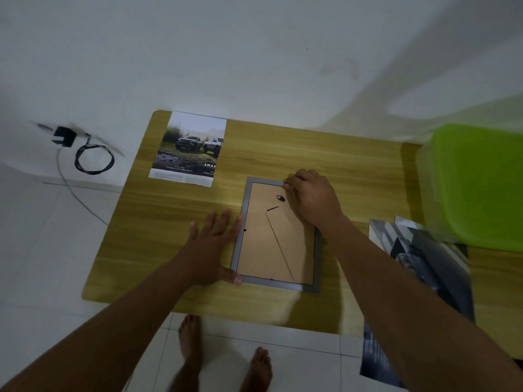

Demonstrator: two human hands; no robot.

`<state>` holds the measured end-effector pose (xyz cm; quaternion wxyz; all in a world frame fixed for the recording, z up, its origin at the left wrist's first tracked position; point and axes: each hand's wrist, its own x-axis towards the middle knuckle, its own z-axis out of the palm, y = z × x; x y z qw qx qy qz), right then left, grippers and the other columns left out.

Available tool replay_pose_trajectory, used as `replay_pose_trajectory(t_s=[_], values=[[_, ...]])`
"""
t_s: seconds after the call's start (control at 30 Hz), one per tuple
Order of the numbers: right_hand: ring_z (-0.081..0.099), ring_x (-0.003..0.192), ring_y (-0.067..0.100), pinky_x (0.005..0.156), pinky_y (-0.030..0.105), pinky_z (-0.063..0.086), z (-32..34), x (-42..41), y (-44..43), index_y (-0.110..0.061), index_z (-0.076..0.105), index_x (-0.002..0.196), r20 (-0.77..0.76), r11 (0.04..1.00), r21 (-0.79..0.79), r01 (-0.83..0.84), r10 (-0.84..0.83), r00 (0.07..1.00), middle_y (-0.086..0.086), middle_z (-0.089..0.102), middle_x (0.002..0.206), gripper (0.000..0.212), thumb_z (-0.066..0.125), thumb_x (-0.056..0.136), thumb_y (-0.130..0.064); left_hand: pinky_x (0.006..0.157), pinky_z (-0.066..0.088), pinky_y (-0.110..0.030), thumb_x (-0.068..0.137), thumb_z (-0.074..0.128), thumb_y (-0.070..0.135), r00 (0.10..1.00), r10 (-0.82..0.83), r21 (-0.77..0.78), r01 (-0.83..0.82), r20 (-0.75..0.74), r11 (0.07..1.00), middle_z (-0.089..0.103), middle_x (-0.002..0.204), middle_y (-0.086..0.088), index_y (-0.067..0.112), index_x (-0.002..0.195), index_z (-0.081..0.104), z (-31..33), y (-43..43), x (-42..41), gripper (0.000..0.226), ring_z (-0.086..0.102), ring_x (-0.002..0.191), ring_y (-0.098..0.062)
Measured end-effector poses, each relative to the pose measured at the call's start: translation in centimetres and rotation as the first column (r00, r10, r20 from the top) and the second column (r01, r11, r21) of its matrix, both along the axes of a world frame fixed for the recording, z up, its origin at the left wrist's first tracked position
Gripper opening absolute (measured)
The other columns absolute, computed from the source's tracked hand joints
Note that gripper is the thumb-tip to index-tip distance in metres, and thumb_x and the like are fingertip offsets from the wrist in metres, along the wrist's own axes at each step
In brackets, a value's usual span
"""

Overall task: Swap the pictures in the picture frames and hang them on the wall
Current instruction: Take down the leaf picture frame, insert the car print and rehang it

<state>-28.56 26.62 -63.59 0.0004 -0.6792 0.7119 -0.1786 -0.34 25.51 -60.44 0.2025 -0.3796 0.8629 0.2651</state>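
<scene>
A grey picture frame lies face down in the middle of the wooden table, its brown backing board and stand leg facing up. My left hand lies flat with straight fingers against the frame's left edge, thumb at the lower left corner. My right hand is curled over the frame's top right corner, fingertips pinching at the rim there. A loose picture of two off-road cars lies at the table's back left. A dark picture lies at the right, overhanging the front edge.
A green plastic container stands at the table's right end. On the floor to the left lie a black charger and coiled cable. The white wall rises directly behind the table. My bare feet stand at the front edge.
</scene>
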Motion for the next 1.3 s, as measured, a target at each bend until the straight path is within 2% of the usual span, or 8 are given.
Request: replay_pose_trajectory(t_s=[0.5,0.67,0.77,0.83,0.9,0.97,1.07,1.3], values=[[0.056,0.078,0.026,0.062,0.036,0.043,-0.1,0.0,-0.3,-0.013,0.073,0.093,-0.003,1.0,0.0,0.001,-0.001,1.0,0.003,0.063,0.084,0.032,0.045,0.097,-0.027,0.11,-0.018,-0.05,0.065,0.07,0.068,1.0,0.006,-0.008,-0.006,-0.003,1.0,-0.037,0.151,0.007,0.044,0.141,-0.028,0.1,0.0,0.0,0.126,-0.037,0.138,-0.023],[0.056,0.079,0.027,0.065,0.036,0.041,0.2,0.0,-0.2,-0.013,0.074,0.096,0.05,1.0,0.017,0.021,-0.021,0.999,0.003,0.063,0.085,0.029,0.049,0.098,-0.027,0.109,-0.019,-0.048,0.065,0.07,0.069,1.0,0.008,-0.011,-0.009,-0.009,1.0,-0.037,0.151,0.006,0.042,0.144,-0.025,0.0,0.0,0.0,0.127,-0.036,0.138,-0.023],[0.058,0.087,0.028,0.073,0.037,0.043,1.0,0.4,0.4,-0.015,0.071,0.106,0.058,0.997,0.068,0.03,-0.034,0.998,0.004,0.065,0.094,0.032,0.048,0.099,-0.037,0.11,-0.018,-0.049,0.065,0.07,0.069,1.0,0.01,-0.013,-0.01,-0.013,1.0,-0.035,0.153,0.005,0.04,0.146,-0.023,0.1,0.0,0.0,0.127,-0.035,0.139,-0.023],[0.058,0.106,0.028,0.091,0.043,0.042,1.5,1.3,1.3,-0.017,0.063,0.122,0.044,0.993,0.11,0.047,-0.052,0.998,0.006,0.066,0.112,0.046,0.045,0.096,-0.05,0.111,-0.018,-0.049,0.065,0.071,0.069,1.0,0.015,-0.012,-0.015,-0.021,1.0,-0.033,0.154,0.005,0.041,0.147,-0.022,0.2,0.1,0.0,0.127,-0.034,0.14,-0.023],[0.046,0.129,0.029,0.105,0.052,0.032,1.8,2.6,2.3,-0.019,0.05,0.137,0.008,0.979,0.198,0.055,-0.057,0.998,0.008,0.056,0.134,0.068,0.04,0.091,-0.067,0.111,-0.018,-0.051,0.064,0.072,0.068,0.999,0.024,-0.01,-0.024,-0.026,1.0,-0.032,0.155,0.004,0.041,0.148,-0.02,0.4,0.1,-0.1,0.127,-0.033,0.141,-0.023],[0.026,0.144,0.029,0.112,0.061,0.019,1.9,4.0,3.0,-0.019,0.037,0.146,-0.044,0.942,0.331,0.064,-0.052,0.998,0.012,0.037,0.151,0.088,0.032,0.083,-0.081,0.112,-0.016,-0.053,0.065,0.072,0.068,1.0,0.023,-0.005,-0.023,-0.02,1.0,-0.032,0.155,0.003,0.04,0.148,-0.02,0.5,0.2,-0.3,0.127,-0.032,0.141,-0.024],[-0.001,0.151,0.031,0.113,0.067,-0.002,2.1,5.4,3.3,-0.018,0.018,0.155,-0.057,0.893,0.442,0.083,-0.064,0.996,0.015,0.008,0.163,0.108,0.026,0.076,-0.091,0.113,-0.014,-0.055,0.065,0.071,0.07,1.0,0.017,-0.01,-0.017,-0.009,1.0,-0.032,0.155,0.003,0.037,0.148,-0.02,0.6,0.2,-0.3,0.128,-0.03,0.142,-0.025],[-0.015,0.15,0.033,0.112,0.071,-0.003,2.0,6.9,3.0,-0.018,0.004,0.157,-0.001,0.859,0.504,0.09,-0.104,0.995,0.016,-0.009,0.163,0.122,0.032,0.068,-0.096,0.112,-0.016,-0.053,0.065,0.07,0.07,1.0,0.023,-0.006,-0.023,-0.003,1.0,-0.032,0.155,0.002,0.032,0.15,-0.018,0.3,0.2,0.0,0.128,-0.031,0.142,-0.025]])
